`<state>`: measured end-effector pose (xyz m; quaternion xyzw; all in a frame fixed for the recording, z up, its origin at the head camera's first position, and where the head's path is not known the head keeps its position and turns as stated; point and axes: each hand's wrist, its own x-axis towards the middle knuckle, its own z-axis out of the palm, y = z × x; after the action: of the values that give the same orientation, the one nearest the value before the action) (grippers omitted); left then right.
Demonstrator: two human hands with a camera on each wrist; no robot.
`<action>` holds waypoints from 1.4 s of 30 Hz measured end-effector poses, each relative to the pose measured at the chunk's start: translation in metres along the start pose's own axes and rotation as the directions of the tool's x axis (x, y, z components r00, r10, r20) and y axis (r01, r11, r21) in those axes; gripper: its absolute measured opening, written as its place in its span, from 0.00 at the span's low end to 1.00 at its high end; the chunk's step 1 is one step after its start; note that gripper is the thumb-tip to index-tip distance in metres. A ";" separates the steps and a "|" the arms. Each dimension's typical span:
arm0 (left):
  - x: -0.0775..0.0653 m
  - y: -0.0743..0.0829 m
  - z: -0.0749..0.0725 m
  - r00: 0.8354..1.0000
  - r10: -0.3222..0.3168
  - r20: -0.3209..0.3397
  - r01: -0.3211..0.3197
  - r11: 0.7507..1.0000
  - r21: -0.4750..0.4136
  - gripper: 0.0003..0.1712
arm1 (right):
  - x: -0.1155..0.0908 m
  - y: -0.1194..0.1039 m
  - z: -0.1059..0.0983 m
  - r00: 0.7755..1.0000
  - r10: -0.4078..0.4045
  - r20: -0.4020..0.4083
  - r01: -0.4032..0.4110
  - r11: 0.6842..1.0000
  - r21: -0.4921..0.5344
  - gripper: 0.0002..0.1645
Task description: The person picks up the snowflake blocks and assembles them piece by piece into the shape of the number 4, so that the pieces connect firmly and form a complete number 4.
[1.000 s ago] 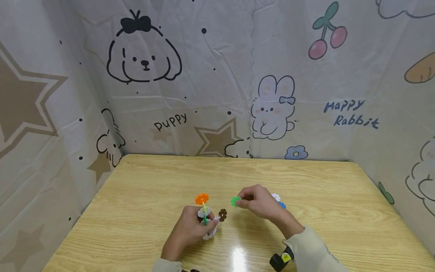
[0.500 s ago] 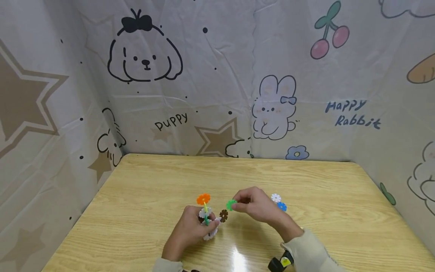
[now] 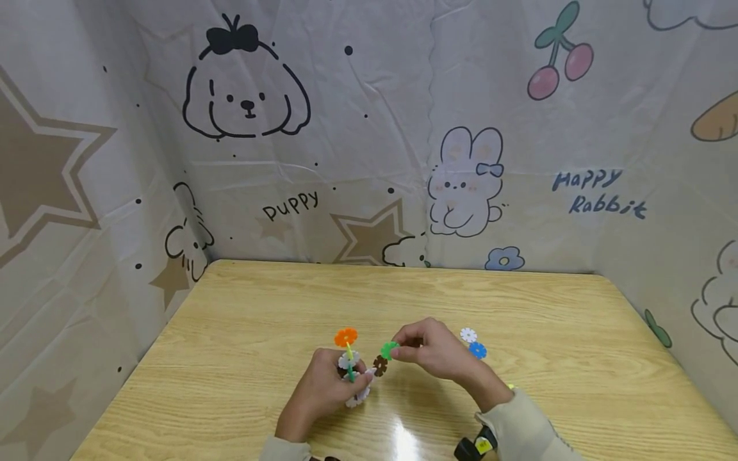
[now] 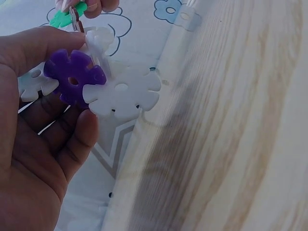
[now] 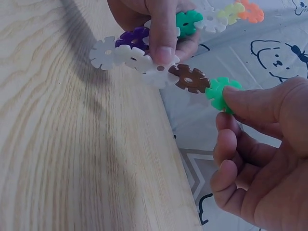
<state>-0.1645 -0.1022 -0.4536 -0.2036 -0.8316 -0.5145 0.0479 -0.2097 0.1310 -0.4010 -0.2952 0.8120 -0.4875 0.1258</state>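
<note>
1. Left hand [image 3: 325, 387]: gripping a chain of linked snowflake discs [image 5: 155, 77], thumb pressed on a white one, fingers behind. Chain is held over the wood-grain table [image 3: 259, 307]; can't tell if its low end touches.
2. Right hand [image 3: 439, 352]: pinching the green snowflake disc [image 5: 217, 94] by its outer edge, thumb on one face; remaining fingers loosely bent.
3. Green disc location: between the hands, edge meeting the brown snowflake disc [image 5: 191, 79] at the chain's near-right end. Touching or overlapping there; can't tell if the notches interlock.
4. Other chain parts: purple snowflake disc [image 4: 62, 70], large white snowflake disc [image 4: 122, 99], and a branch running out to a yellow snowflake disc [image 5: 232, 13] and an orange snowflake disc [image 3: 346, 337].
5. Handling, judged: thin moulded plastic, so very light, stiff, smooth, maybe a bit slippery. Not very fragile, but narrow petals could flex or whiten if forced skew.
6. Weak spot, judged: slot joints likely hold by friction only; side load could twist or pop a link.
7. Best hold, judged: green disc by the rim opposite the brown one, faces flat between thumb and index; chain close to the brown joint, not by the far orange tip.
8. On table past right hand: loose white snowflake disc [image 3: 469, 335] and blue snowflake disc [image 3: 477, 350], side by side; linked or not, unclear.
</note>
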 end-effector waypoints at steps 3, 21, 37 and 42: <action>0.000 -0.001 0.000 1.000 0.005 -0.003 -0.005 1.000 -0.006 0.09 | -0.001 0.000 0.000 1.000 -0.003 -0.005 0.002 0.999 -0.042 0.04; 0.002 -0.003 0.003 0.999 0.054 0.009 -0.054 0.998 0.009 0.11 | -0.003 0.007 0.008 0.997 -0.057 -0.052 0.049 0.989 -0.139 0.06; 0.001 -0.001 0.004 0.997 0.076 -0.015 -0.076 0.996 -0.056 0.10 | -0.001 0.005 0.012 0.994 -0.092 -0.063 0.082 0.985 -0.151 0.09; 0.000 0.000 0.004 0.997 0.075 -0.008 -0.076 0.996 -0.056 0.10 | 0.000 0.003 0.013 0.994 -0.099 -0.051 0.089 0.979 -0.182 0.09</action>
<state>-0.1644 -0.0990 -0.4555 -0.2347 -0.8083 -0.5362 0.0639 -0.2044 0.1223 -0.4104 -0.3287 0.8411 -0.4263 0.0513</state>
